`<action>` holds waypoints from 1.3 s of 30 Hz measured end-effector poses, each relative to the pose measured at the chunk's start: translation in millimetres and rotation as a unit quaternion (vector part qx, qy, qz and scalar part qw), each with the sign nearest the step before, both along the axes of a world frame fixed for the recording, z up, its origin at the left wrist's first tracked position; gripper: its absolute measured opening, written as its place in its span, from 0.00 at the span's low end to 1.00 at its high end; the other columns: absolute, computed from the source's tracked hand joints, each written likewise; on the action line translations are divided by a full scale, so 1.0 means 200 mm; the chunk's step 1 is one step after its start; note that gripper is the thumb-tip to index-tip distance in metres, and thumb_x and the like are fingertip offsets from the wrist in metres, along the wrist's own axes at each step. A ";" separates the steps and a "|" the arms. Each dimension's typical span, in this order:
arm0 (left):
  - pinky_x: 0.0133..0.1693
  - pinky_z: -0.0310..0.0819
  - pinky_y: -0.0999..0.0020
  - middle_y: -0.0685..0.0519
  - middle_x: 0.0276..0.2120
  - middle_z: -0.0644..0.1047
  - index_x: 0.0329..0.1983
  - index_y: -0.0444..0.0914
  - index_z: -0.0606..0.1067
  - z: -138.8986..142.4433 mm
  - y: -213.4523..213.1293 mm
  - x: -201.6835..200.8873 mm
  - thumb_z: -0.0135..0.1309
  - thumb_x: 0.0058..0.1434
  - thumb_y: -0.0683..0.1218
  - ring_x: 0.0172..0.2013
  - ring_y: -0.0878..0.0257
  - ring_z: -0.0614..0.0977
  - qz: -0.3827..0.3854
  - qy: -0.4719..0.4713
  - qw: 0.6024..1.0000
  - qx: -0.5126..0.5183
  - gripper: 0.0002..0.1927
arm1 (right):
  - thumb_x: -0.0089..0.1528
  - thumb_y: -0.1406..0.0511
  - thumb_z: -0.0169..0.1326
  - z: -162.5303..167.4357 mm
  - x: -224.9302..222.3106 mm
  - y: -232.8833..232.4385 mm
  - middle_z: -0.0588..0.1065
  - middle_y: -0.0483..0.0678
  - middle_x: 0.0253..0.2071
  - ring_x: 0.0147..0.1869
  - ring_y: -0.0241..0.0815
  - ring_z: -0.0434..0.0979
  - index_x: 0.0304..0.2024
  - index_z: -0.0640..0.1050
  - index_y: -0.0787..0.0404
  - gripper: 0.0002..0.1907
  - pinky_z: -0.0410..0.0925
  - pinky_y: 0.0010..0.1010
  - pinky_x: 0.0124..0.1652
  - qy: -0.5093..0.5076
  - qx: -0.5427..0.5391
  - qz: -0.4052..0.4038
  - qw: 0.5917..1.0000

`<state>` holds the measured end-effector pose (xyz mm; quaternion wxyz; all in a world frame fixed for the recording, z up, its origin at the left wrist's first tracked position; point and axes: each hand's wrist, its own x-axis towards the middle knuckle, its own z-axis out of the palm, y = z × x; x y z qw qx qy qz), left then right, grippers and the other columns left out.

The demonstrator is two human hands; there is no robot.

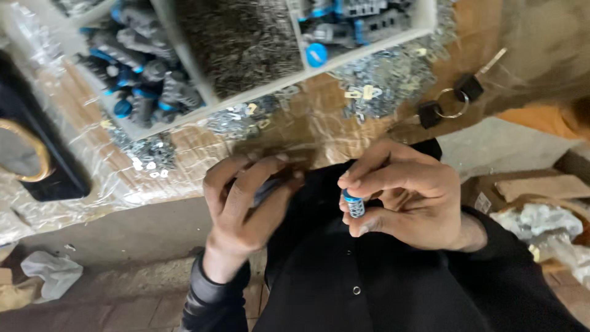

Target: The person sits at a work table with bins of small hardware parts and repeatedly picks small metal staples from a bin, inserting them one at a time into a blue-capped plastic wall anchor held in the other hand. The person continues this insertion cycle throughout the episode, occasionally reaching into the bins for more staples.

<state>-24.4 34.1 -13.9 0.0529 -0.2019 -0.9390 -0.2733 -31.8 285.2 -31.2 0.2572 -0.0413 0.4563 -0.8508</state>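
Right hand (405, 193): fingers (375, 175) closed on a small blue-capped cylinder (353, 205), held upright over the lap. Left hand (246, 200): fingers curled around a dark part (265, 189), mostly hidden. Ahead, the counter (307, 132) carries a white tray (246, 92) of grey-blue parts, loose metal pieces (369, 86) and keys (452, 101).

A brown cardboard box (533, 187) with a small pale label (483, 202) sits lower right.

Part in left hand (249, 203) blurred, fingers hide it.
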 end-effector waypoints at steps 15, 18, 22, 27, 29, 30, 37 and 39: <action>0.44 0.79 0.63 0.51 0.39 0.80 0.44 0.38 0.80 0.01 -0.05 0.13 0.70 0.62 0.40 0.43 0.54 0.81 0.091 -0.036 0.990 0.099 0.11 | 0.59 0.76 0.66 0.05 -0.04 0.05 0.74 0.57 0.54 0.48 0.43 0.84 0.53 0.78 0.68 0.20 0.85 0.31 0.44 0.017 0.084 -0.059 0.995; 0.43 0.81 0.65 0.51 0.38 0.81 0.45 0.37 0.81 0.02 -0.07 0.15 0.69 0.63 0.41 0.42 0.58 0.84 0.020 -0.122 0.976 0.177 0.10 | 0.58 0.76 0.66 0.06 -0.05 0.04 0.74 0.57 0.54 0.49 0.43 0.84 0.51 0.79 0.67 0.19 0.85 0.31 0.43 0.019 0.090 -0.062 0.994; 0.44 0.80 0.60 0.50 0.41 0.84 0.44 0.39 0.82 -0.11 -0.04 0.15 0.61 0.61 0.40 0.43 0.53 0.84 -0.028 -0.295 0.946 0.135 0.09 | 0.58 0.74 0.67 0.04 -0.07 0.03 0.74 0.56 0.54 0.49 0.43 0.84 0.51 0.78 0.66 0.19 0.85 0.30 0.43 0.053 0.094 -0.066 0.992; 0.54 0.72 0.52 0.43 0.47 0.81 0.51 0.36 0.80 -0.63 0.02 0.34 0.57 0.60 0.43 0.51 0.45 0.80 0.074 -0.174 0.982 -0.027 0.16 | 0.59 0.74 0.67 0.04 -0.05 0.02 0.75 0.55 0.55 0.47 0.42 0.85 0.52 0.78 0.66 0.19 0.85 0.29 0.43 0.082 0.122 -0.048 0.988; 0.60 0.70 0.54 0.43 0.53 0.80 0.58 0.35 0.77 -0.83 0.00 0.48 0.55 0.63 0.43 0.57 0.47 0.78 0.025 -0.128 0.989 -0.070 0.19 | 0.60 0.75 0.66 0.05 -0.03 0.01 0.74 0.57 0.54 0.48 0.43 0.85 0.53 0.78 0.68 0.19 0.86 0.30 0.43 0.068 0.107 -0.046 0.991; 0.60 0.70 0.54 0.43 0.54 0.79 0.58 0.35 0.77 -0.91 -0.03 0.55 0.55 0.63 0.43 0.58 0.47 0.78 0.027 -0.132 0.989 -0.060 0.20 | 0.61 0.76 0.65 0.06 -0.02 0.01 0.74 0.57 0.53 0.48 0.44 0.85 0.53 0.78 0.69 0.19 0.86 0.31 0.43 0.061 0.095 -0.041 0.993; 0.56 0.72 0.55 0.44 0.52 0.80 0.56 0.35 0.77 -0.82 -0.21 0.54 0.60 0.63 0.40 0.54 0.47 0.79 0.156 -0.293 0.935 0.123 0.18 | 0.64 0.80 0.62 0.02 0.01 -0.04 0.72 0.61 0.58 0.51 0.45 0.84 0.55 0.76 0.74 0.17 0.85 0.30 0.46 0.014 0.015 0.012 1.000; 0.51 0.75 0.56 0.43 0.48 0.81 0.52 0.34 0.78 -0.65 -0.18 0.45 0.63 0.59 0.39 0.49 0.48 0.81 0.166 -0.282 0.939 0.103 0.17 | 0.64 0.80 0.62 0.00 0.02 -0.06 0.72 0.61 0.58 0.50 0.44 0.84 0.55 0.76 0.74 0.17 0.85 0.30 0.47 0.012 0.009 0.020 1.000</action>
